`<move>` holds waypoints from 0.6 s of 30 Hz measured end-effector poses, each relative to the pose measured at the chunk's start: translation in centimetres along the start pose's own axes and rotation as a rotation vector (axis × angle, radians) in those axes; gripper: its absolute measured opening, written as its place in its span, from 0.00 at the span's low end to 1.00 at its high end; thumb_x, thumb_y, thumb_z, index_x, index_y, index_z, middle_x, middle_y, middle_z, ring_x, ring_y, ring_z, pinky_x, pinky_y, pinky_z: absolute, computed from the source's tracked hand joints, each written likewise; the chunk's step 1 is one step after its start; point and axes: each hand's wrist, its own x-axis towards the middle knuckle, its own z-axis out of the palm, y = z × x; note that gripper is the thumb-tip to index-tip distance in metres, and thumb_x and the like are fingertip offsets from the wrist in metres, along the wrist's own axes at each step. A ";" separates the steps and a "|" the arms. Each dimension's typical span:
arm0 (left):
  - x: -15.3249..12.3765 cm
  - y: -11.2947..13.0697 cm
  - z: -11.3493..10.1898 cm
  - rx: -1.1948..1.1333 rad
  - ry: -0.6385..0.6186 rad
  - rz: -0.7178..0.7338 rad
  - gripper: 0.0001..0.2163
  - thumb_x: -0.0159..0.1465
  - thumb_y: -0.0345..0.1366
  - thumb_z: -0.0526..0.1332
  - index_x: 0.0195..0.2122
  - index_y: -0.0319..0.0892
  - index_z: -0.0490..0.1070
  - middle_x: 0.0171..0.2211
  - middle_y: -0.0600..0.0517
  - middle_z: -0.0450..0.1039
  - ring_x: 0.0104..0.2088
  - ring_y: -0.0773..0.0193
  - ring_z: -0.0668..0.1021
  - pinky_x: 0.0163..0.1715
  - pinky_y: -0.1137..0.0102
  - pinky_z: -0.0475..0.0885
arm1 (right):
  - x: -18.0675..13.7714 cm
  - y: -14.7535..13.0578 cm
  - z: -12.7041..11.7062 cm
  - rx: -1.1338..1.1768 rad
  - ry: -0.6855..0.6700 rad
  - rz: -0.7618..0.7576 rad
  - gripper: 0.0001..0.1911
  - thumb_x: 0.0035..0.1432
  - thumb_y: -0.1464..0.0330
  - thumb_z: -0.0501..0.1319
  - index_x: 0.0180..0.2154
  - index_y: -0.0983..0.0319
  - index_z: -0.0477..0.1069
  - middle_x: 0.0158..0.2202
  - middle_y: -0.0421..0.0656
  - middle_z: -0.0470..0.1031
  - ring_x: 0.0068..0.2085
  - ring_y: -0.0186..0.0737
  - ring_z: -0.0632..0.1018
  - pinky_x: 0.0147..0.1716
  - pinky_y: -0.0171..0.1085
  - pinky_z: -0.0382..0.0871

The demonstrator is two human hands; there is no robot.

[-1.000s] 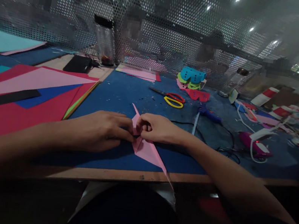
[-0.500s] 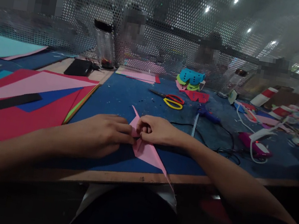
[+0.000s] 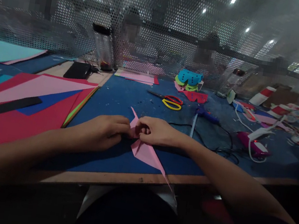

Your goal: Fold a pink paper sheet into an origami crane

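A folded piece of pink paper (image 3: 148,155) lies on the blue tabletop (image 3: 111,100) in front of me, one pointed end hanging over the front edge. My right hand (image 3: 157,131) is curled, thumb and fingers pinched on the middle of the paper. From the other side, my left hand (image 3: 108,132) holds the paper's left edge between bent fingers, and its fingertips are partly hidden. Beyond my hands lie scissors (image 3: 172,102) with red and yellow handles and a blue glue gun (image 3: 209,115).
Red, pink and blue sheets (image 3: 14,131) with a black strip (image 3: 14,105) cover the left side. At the back stand a clear bottle (image 3: 102,48) and cut-out paper masks (image 3: 189,78). A magenta device (image 3: 253,144) with a white cable lies right. Several people are behind the perforated screen (image 3: 169,12).
My left fingers have drawn slightly left and up along the paper's edge. My right hand keeps its pinch. The view has shifted a little.
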 end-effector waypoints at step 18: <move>0.9 -1.3 0.0 0.077 0.217 -0.177 0.13 0.70 0.34 0.55 0.53 0.43 0.73 0.51 0.46 0.77 0.52 0.55 0.78 0.54 0.63 0.72 | -1.0 1.0 0.3 -0.308 0.228 -0.007 0.06 0.63 0.68 0.61 0.40 0.61 0.76 0.39 0.43 0.77 0.39 0.39 0.74 0.39 0.37 0.61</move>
